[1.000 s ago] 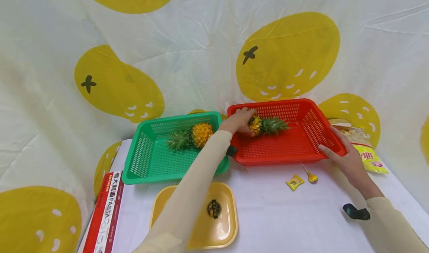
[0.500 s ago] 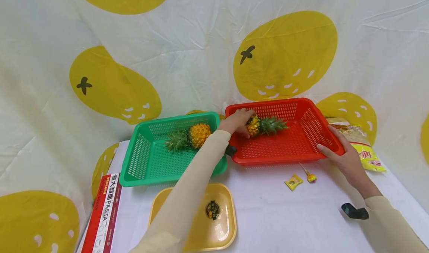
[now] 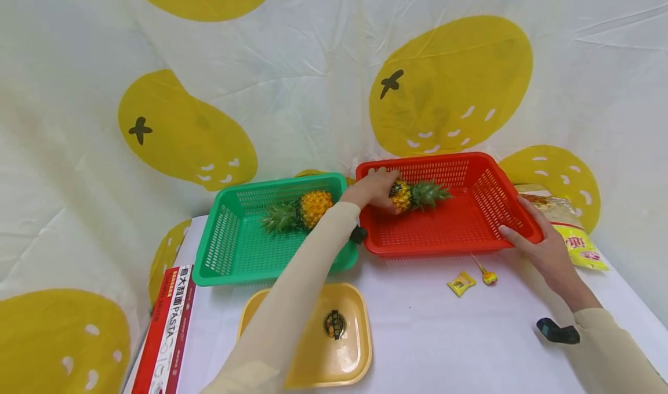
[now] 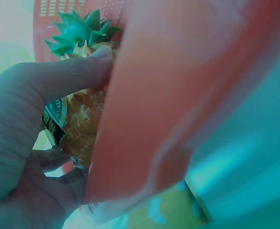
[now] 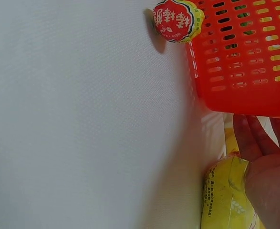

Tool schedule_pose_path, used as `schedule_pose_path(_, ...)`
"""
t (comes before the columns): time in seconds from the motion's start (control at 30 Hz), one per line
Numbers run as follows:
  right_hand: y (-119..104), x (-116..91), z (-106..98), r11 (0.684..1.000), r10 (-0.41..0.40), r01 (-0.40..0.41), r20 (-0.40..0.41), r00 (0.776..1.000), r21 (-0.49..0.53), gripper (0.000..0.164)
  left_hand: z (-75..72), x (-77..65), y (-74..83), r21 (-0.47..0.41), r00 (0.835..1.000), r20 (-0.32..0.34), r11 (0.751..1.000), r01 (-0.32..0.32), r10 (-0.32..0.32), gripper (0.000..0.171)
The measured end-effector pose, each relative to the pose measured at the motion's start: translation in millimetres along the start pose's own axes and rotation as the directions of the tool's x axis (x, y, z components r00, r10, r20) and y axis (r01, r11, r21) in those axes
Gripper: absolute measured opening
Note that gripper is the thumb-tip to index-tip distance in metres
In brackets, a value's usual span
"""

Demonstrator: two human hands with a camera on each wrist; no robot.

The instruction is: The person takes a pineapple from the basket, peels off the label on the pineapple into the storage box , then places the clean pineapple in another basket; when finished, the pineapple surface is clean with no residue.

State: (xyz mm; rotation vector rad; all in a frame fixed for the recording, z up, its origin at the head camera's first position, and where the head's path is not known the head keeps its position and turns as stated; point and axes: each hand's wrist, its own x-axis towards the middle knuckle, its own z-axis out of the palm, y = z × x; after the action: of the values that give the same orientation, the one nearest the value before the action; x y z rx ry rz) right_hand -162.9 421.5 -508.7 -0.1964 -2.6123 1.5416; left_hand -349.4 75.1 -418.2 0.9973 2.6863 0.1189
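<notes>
My left hand (image 3: pixel 374 191) reaches into the left end of the red basket (image 3: pixel 438 234) and grips a small pineapple (image 3: pixel 402 198) lying there, its leaves pointing right. In the left wrist view the thumb lies over the pineapple (image 4: pixel 85 119), which bears a label; the basket's red wall hides part of it. At the basket's right end, my right hand (image 3: pixel 548 255) holds the rim, thumb on the inner side and fingers outside. The right wrist view has that hand's fingers (image 5: pixel 248 138) by the basket's underside. A second pineapple (image 3: pixel 315 208) lies in the green basket (image 3: pixel 250 266), partly behind my left arm.
A wrapped candy (image 3: pixel 461 284) and a lollipop (image 3: pixel 489 277) lie in front of the red basket. A yellow tray (image 3: pixel 341 376) sits below the green one, partly under my left arm. A pasta box (image 3: pixel 164 330) stands left, a yellow food bag (image 3: pixel 576 243) right.
</notes>
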Motion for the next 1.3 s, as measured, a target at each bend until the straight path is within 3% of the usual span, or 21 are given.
schedule_pose_path(0.33,-3,-3,0,1.0,0.017,-0.017,0.001,1.0,-0.006,0.084,-2.5,-6.9,1.5,-0.049,0.998,-0.004,0.997,-0.062,0.062,0.085)
schedule_pose_path(0.8,-7,-5,-1,1.0,0.005,-0.005,0.003,1.0,-0.03,0.085,-13.2,-35.1,9.2,-0.087,0.986,-0.06,0.983,-0.161,0.156,0.084)
schedule_pose_path(1.3,-5,-3,-2,1.0,0.014,-0.014,0.015,1.0,-0.021,0.085,-24.4,-71.2,12.7,-0.192,0.956,-0.149,0.941,-0.279,0.253,0.08)
